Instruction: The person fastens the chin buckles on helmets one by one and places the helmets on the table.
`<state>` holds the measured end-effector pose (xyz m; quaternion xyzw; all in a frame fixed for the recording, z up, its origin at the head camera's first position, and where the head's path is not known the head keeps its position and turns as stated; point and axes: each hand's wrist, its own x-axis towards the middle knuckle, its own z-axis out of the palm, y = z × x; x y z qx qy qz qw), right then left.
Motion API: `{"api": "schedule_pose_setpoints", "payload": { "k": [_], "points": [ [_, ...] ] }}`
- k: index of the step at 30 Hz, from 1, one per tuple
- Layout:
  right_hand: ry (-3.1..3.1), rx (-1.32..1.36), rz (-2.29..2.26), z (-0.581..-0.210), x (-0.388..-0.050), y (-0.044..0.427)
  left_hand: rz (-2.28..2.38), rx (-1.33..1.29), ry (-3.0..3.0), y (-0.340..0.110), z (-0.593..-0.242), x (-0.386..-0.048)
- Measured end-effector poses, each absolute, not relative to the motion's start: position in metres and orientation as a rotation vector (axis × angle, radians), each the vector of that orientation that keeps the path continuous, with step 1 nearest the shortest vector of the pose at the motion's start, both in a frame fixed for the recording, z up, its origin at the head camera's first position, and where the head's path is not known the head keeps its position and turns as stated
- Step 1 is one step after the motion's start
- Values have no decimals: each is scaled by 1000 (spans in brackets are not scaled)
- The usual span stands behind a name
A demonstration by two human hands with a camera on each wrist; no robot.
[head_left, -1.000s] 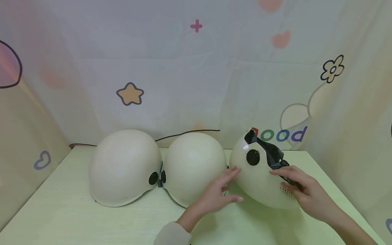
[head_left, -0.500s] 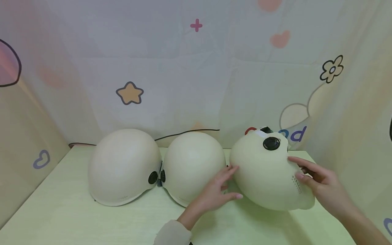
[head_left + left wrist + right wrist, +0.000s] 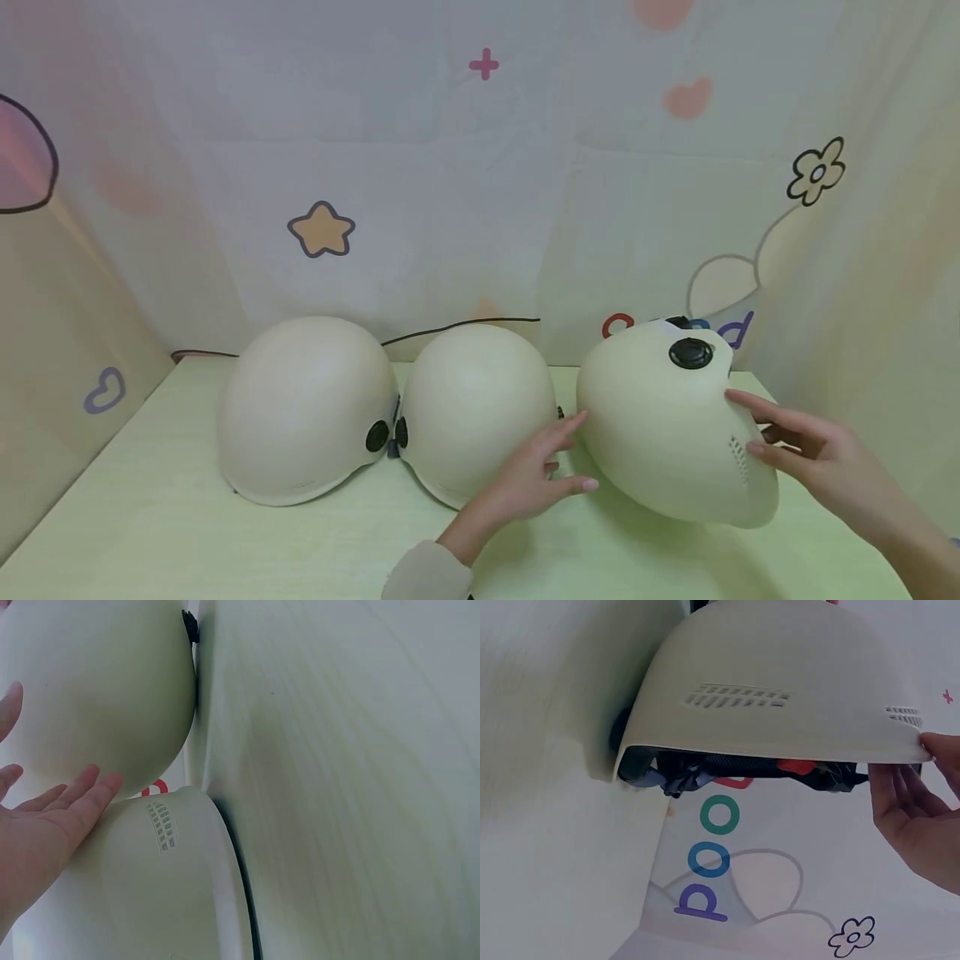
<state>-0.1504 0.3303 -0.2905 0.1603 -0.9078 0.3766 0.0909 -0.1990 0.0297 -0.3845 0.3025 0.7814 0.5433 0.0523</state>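
Toward the right edge of the tabletop [image 3: 135, 517], our right hand [image 3: 832, 467] pinches the rim of the tilted helmet [image 3: 660, 442], thumb on the outer shell and fingers under the brim. We see this helmet tipped onto its side, a black disc [image 3: 691, 353] facing up and its open side turned toward the right edge; whether it rests on the tabletop, we cannot tell. Inside the opening, the right wrist view shows dark straps [image 3: 682, 776] and a red patch [image 3: 795, 766].

Our left hand [image 3: 525, 475] is spread wide, thumb held apart, between the tilted helmet and the middle helmet [image 3: 476, 400]. Its fingertips reach the tilted helmet's near side, though we cannot tell whether they touch.

Along the back of the tabletop, the middle helmet sits dome up just beside the left helmet [image 3: 307, 408], also dome up and nearer the left edge. Behind them, a black cable [image 3: 457, 325] runs above the back edge, against the printed backdrop [image 3: 420, 192].
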Motion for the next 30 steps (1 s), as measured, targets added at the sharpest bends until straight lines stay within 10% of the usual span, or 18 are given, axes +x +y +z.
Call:
{"api": "schedule_pose_setpoints", "payload": {
  "k": [30],
  "points": [
    [-2584, 341, 1184, -293, -147, 346, 1625, 914, 2323, 32, -392, -194]
  ]
}}
